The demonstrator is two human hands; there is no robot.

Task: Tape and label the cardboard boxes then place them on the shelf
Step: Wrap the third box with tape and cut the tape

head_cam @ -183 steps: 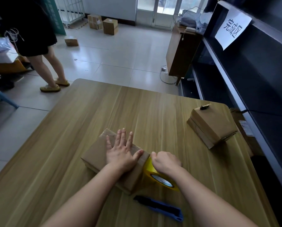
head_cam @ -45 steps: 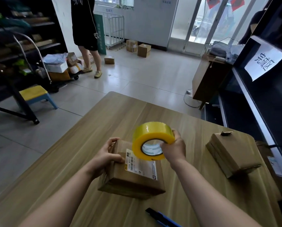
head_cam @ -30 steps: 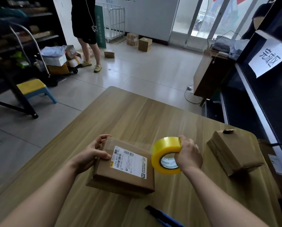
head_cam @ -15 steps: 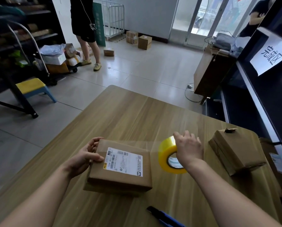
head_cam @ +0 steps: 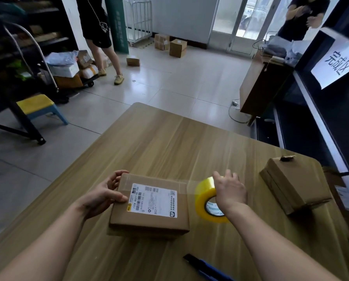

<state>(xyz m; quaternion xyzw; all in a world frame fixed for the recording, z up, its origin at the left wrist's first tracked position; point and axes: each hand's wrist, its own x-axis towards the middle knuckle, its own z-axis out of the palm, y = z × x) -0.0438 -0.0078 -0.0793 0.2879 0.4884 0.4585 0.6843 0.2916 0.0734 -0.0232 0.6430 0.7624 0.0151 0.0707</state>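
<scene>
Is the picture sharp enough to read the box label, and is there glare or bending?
Head view: the label on the box is sharp, its larger print readable; window glare lies on the floor tiles; the wide lens bows the shelf edge at right.

Labelled box and tape roll on our counter
We see the brown cardboard box lying flat, white label on top. A clear tape strip runs from its far edge to the yellow tape roll, upright just right of it. A second box lies well apart.
</scene>
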